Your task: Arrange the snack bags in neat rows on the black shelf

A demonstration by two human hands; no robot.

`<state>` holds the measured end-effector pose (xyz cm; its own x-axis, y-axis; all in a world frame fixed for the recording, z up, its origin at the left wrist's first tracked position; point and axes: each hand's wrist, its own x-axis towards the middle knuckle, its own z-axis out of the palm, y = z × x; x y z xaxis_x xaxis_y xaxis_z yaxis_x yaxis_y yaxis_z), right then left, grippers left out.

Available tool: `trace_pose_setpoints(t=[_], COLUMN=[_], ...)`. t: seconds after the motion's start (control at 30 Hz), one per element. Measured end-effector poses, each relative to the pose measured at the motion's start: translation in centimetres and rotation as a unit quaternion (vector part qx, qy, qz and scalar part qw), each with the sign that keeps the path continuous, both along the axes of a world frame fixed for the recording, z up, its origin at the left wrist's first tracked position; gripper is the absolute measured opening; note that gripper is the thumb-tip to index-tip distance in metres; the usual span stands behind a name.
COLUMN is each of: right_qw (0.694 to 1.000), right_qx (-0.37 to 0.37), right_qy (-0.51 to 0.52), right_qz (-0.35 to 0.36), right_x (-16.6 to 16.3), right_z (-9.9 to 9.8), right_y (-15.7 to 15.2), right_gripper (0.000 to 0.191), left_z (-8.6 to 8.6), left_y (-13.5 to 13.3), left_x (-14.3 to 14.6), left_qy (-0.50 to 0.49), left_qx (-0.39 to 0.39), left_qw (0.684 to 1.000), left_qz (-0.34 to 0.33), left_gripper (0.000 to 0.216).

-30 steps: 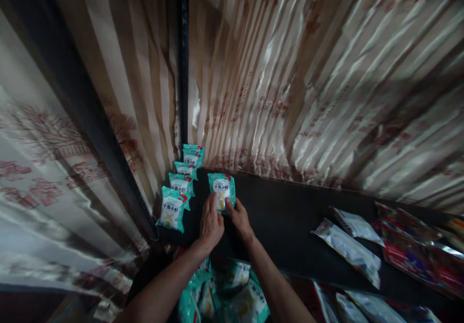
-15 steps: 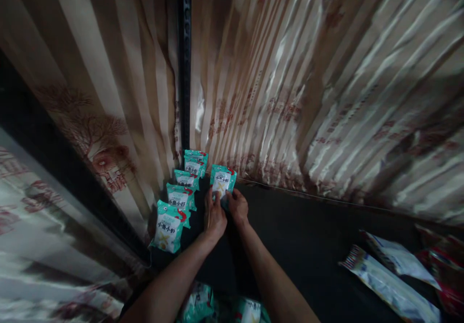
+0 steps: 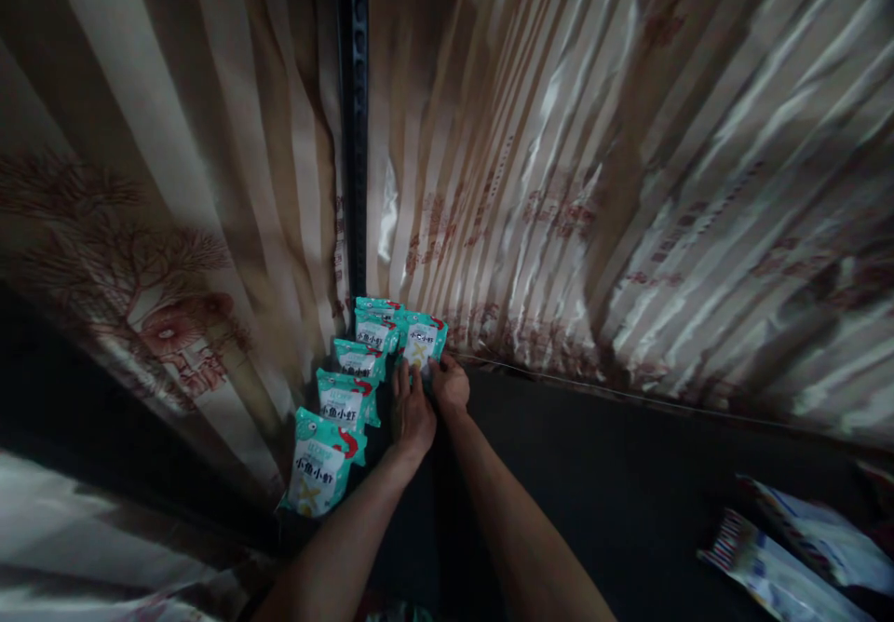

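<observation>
Between my two hands stands a teal snack bag (image 3: 423, 341) with a white label, close to the back curtain. My left hand (image 3: 413, 414) presses its fingers on the bag's lower front and left side. At the lower right edge of the bag my right hand (image 3: 451, 385) has its fingers closed on it. To the left, several matching snack bags stand in a row, one behind another; the nearest bag (image 3: 318, 466) faces me upright, and the rear bag (image 3: 375, 333) sits beside the held one. The undersides of the held bag are hidden by my fingers.
Patterned curtains (image 3: 559, 184) hang behind and to the left, with a dark perforated post (image 3: 358, 119) in the corner. Blue-and-white packets (image 3: 782, 561) lie at the right on the dark shelf surface (image 3: 559, 454). More teal packaging (image 3: 395, 611) shows at the bottom edge.
Both hands have brought the held snack bag slightly left, up against the rear of the row. The view has shifted, so the packets at right sit nearer the frame's edge.
</observation>
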<state>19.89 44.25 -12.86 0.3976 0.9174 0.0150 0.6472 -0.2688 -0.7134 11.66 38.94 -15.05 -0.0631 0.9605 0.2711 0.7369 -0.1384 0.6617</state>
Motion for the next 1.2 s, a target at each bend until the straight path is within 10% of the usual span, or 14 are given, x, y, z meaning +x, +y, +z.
trace_pose_setpoints(t=[0.43,0.7,0.97,1.1,1.2], right_qw=[0.998,0.975,0.973,0.983,0.997], right_qx=[0.06,0.208,0.202,0.111,0.017], right_qy=[0.024,0.074,0.081,0.076,0.037], right_qz=[0.026,-0.006,-0.077,-0.121,-0.065], right_x=[-0.2,1.8,5.3,6.8,7.3], right_z=[-1.1,-1.8,0.5,-1.0,-3.2], right_y=[0.0,-7.1,-23.5,-31.8,-35.3], right_gripper=[0.037,0.046,0.037,0.037,0.036], left_z=[-0.6,1.0,3.4,1.4,-1.0], left_y=[0.5,-1.7,-15.3,-24.2,-27.6], left_x=[0.2,-0.4,-0.1,-0.6,-0.4], left_qy=[0.014,0.013,-0.087,-0.084,-0.03], left_qx=[-0.004,0.09,0.034,-0.06,-0.162], left_qw=[1.0,0.995,0.981,0.956,0.96], left_qz=[0.02,-0.028,-0.17,-0.275,-0.226], left_gripper=[0.048,0.044,0.036,0.033,0.035])
